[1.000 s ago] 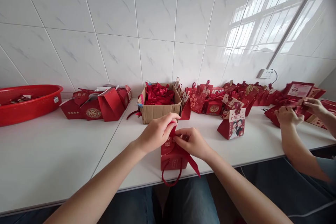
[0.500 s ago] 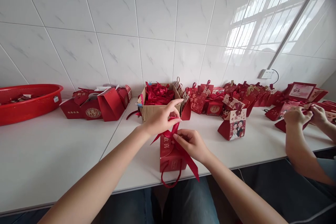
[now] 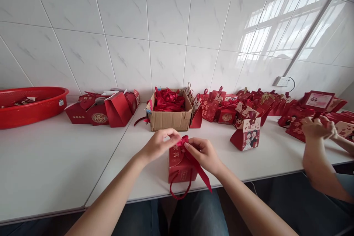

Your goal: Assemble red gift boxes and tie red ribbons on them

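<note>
My left hand point(image 3: 157, 144) and right hand point(image 3: 203, 152) close together, fingertips pinched on red ribbon point(image 3: 193, 160) atop red gift box point(image 3: 179, 166) at near edge of white counter point(image 3: 55, 162). Bow looks half-formed; one tail hangs loose past counter edge, box cord handle dangling below. Knot seems not yet tightened. Cardboard box point(image 3: 170, 118) of ribbons just behind. Finished boxes point(image 3: 246, 132) in row along white tiled wall point(image 3: 166, 25); red basin point(image 3: 30, 105) far left. Co-worker's hands point(image 3: 318, 128) at right, on another box.

Open counter point(image 3: 49, 162) on the left; cardboard box point(image 3: 170, 120) blocks straight ahead, gift boxes point(image 3: 246, 134) & co-worker's hands point(image 3: 318, 127) crowd the right.
</note>
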Demonstrator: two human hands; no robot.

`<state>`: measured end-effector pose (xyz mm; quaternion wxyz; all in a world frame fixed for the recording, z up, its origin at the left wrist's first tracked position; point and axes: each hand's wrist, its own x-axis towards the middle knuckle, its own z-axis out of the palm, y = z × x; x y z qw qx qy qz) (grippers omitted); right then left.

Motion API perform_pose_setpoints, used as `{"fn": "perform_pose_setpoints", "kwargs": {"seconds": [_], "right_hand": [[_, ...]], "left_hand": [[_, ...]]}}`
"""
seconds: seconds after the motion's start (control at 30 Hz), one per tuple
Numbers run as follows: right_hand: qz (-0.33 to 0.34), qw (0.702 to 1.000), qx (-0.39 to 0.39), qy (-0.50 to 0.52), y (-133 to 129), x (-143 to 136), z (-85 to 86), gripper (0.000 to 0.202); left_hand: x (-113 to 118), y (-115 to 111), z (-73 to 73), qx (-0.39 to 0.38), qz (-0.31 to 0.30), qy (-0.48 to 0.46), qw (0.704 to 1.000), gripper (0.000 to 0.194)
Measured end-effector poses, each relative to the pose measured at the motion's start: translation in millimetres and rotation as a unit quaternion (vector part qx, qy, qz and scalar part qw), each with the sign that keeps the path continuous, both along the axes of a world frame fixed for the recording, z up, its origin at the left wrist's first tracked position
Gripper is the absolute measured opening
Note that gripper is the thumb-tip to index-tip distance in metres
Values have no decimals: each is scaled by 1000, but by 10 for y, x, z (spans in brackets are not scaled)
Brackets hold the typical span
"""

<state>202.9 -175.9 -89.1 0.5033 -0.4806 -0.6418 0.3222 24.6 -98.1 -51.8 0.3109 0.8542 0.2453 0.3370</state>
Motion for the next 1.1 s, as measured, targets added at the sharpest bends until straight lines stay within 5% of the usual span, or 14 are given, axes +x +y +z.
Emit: {"fn": "perform_pose_setpoints", "kwargs": {"seconds": [0.17,0.6,1.1], "right_hand": [[-7,1000,6,10,-5,-5,-14,35],[-45,998,30,44,15,-56,-43,23],[-125,982,81,-115,-124,-151,9,29]], "left_hand": [[49,-133,-112,-34,27,-38,998,16],[112,-115,-349,-61,39,-89,993,18],[123,-117,-444,-23,51,-115,992,16]]}}
